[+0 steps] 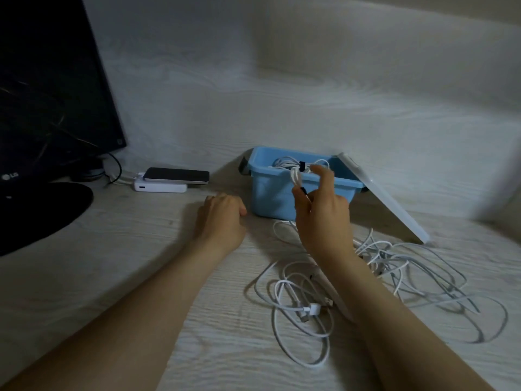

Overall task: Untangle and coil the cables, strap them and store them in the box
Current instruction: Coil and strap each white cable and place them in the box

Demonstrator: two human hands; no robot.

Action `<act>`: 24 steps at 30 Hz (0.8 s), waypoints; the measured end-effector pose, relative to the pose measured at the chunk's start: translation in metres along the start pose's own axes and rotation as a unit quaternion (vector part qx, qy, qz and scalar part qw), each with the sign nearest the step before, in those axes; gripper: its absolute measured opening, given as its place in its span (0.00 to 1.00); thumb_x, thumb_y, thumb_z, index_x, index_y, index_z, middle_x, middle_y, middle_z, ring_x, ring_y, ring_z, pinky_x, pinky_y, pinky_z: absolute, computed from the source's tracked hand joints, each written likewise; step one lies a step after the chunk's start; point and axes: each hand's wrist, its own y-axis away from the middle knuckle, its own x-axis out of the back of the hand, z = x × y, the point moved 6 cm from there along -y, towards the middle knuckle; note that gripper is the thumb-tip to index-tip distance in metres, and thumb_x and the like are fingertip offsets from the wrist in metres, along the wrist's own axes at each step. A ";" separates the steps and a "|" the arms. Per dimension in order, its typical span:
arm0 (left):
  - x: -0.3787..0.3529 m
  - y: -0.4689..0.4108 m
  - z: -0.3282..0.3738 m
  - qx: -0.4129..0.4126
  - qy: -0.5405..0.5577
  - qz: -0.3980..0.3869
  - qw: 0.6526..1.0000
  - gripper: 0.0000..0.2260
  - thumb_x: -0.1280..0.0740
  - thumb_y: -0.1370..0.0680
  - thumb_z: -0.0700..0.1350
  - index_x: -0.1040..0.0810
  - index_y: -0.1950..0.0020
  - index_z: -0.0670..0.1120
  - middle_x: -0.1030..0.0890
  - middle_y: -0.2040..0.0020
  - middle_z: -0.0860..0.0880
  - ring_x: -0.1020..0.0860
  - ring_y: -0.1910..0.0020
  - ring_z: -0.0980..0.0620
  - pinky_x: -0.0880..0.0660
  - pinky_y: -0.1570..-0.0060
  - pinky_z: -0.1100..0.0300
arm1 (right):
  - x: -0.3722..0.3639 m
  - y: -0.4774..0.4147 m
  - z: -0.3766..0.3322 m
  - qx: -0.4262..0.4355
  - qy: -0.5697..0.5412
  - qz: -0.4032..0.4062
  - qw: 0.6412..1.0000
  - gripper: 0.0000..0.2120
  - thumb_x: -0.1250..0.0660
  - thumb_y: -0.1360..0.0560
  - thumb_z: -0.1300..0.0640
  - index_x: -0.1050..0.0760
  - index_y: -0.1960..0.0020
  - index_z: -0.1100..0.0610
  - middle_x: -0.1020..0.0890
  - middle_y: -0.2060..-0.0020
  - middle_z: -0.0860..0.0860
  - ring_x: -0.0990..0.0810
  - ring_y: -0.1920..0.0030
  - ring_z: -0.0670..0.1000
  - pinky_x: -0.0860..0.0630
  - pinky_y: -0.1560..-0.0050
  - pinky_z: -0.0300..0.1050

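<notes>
Cables, loose [298, 308]: white, tangled in overlapping loops on the bench [141, 263], near side of the box [277, 200] and spreading off to the right. Part of the heap runs under the right forearm.

Coiled cable [296, 176]: small white bundle with a black strap [303, 190], held up in the right hand [321, 221] at the front rim of the box. Thumb and fingers [324, 176] pinch it; one finger is raised above the rest.

Box: light blue, open, standing on the bench. A strapped bundle [286, 162] of white cable already lies inside. White lid [394, 210] leans tilted against the right side of the box, its lower edge on the bench.

Left hand [222, 218]: resting on the bench just left of the box, not touching it. Fingers loosely curled under, holding nothing.

Far left: black monitor [50, 80] on a round stand. Between it and the box, a phone [177, 174] lies flat on a white power bank [160, 188].
</notes>
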 end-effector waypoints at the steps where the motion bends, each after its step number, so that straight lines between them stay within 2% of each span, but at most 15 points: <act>1: 0.001 -0.001 -0.002 0.005 -0.003 0.011 1.000 0.12 0.29 0.26 0.37 0.15 0.47 0.51 0.16 0.44 0.47 0.21 0.41 0.43 0.23 0.40 0.49 | 0.001 -0.002 -0.002 -0.004 -0.034 0.011 0.999 0.14 0.34 0.16 0.55 0.31 0.32 0.54 0.20 0.69 0.52 0.22 0.68 0.56 0.28 0.67 0.55; 5: 0.003 -0.003 0.001 0.006 -0.026 0.030 0.999 0.14 0.29 0.25 0.37 0.15 0.43 0.50 0.16 0.43 0.48 0.23 0.40 0.43 0.24 0.41 0.49 | 0.006 -0.023 -0.011 -0.031 -0.094 0.065 0.993 0.07 0.37 0.16 0.60 0.26 0.39 0.54 0.20 0.67 0.52 0.24 0.69 0.52 0.33 0.68 0.49; 8: -0.001 -0.005 0.006 -0.012 0.008 0.033 0.999 0.14 0.29 0.29 0.35 0.17 0.48 0.50 0.16 0.47 0.48 0.22 0.43 0.43 0.24 0.44 0.50 | -0.002 -0.043 -0.016 -0.051 -0.091 0.067 0.992 0.09 0.37 0.17 0.60 0.25 0.38 0.56 0.19 0.65 0.51 0.22 0.65 0.54 0.34 0.61 0.49; 10: -0.003 -0.007 0.008 -0.030 0.056 0.055 0.996 0.13 0.29 0.30 0.35 0.17 0.51 0.50 0.16 0.50 0.48 0.22 0.47 0.42 0.24 0.47 0.50 | -0.010 -0.055 -0.018 -0.057 -0.067 0.064 0.994 0.09 0.37 0.16 0.59 0.24 0.38 0.59 0.17 0.63 0.54 0.22 0.60 0.59 0.39 0.58 0.49; 11: -0.004 -0.007 0.010 -0.040 0.074 0.064 0.994 0.12 0.29 0.30 0.34 0.16 0.52 0.50 0.15 0.51 0.48 0.22 0.48 0.42 0.24 0.48 0.49 | -0.014 -0.061 -0.019 -0.066 -0.056 0.058 0.995 0.09 0.37 0.16 0.58 0.24 0.38 0.59 0.16 0.61 0.56 0.22 0.57 0.60 0.40 0.58 0.50; 13: -0.006 -0.007 0.013 -0.067 0.095 0.075 0.990 0.11 0.29 0.29 0.35 0.16 0.53 0.49 0.15 0.53 0.48 0.22 0.49 0.43 0.24 0.49 0.49 | -0.025 -0.071 -0.020 -0.084 -0.013 0.038 0.996 0.09 0.36 0.17 0.53 0.25 0.39 0.56 0.15 0.55 0.57 0.21 0.53 0.62 0.32 0.57 0.53; 15: -0.007 -0.006 0.017 -0.097 0.097 0.075 0.988 0.09 0.29 0.29 0.37 0.16 0.53 0.49 0.15 0.54 0.50 0.22 0.50 0.44 0.24 0.49 0.49 | -0.037 -0.079 -0.022 -0.083 0.043 0.015 0.996 0.10 0.35 0.17 0.50 0.25 0.41 0.54 0.15 0.52 0.57 0.21 0.49 0.62 0.28 0.52 0.56; 19: -0.011 -0.009 0.018 -0.110 0.096 0.069 0.987 0.08 0.28 0.30 0.39 0.16 0.55 0.51 0.15 0.55 0.52 0.22 0.51 0.45 0.24 0.48 0.48 | -0.055 -0.089 -0.023 -0.092 0.103 -0.023 0.990 0.10 0.39 0.15 0.48 0.25 0.40 0.52 0.16 0.47 0.56 0.24 0.42 0.62 0.41 0.47 0.54; 22: -0.013 -0.009 0.021 -0.113 0.099 0.058 0.987 0.08 0.29 0.30 0.41 0.17 0.55 0.53 0.15 0.55 0.53 0.21 0.51 0.47 0.24 0.47 0.48 | -0.064 -0.089 -0.031 -0.042 0.212 -0.095 0.972 0.10 0.44 0.15 0.53 0.26 0.38 0.50 0.18 0.45 0.56 0.26 0.39 0.63 0.40 0.43 0.58; 24: -0.012 -0.009 0.022 -0.110 0.102 0.055 0.987 0.08 0.29 0.29 0.41 0.17 0.55 0.53 0.15 0.55 0.54 0.21 0.51 0.48 0.24 0.46 0.49 | -0.066 -0.085 -0.035 -0.005 0.253 -0.133 0.958 0.11 0.44 0.17 0.57 0.27 0.39 0.50 0.19 0.48 0.55 0.26 0.40 0.63 0.39 0.41 0.59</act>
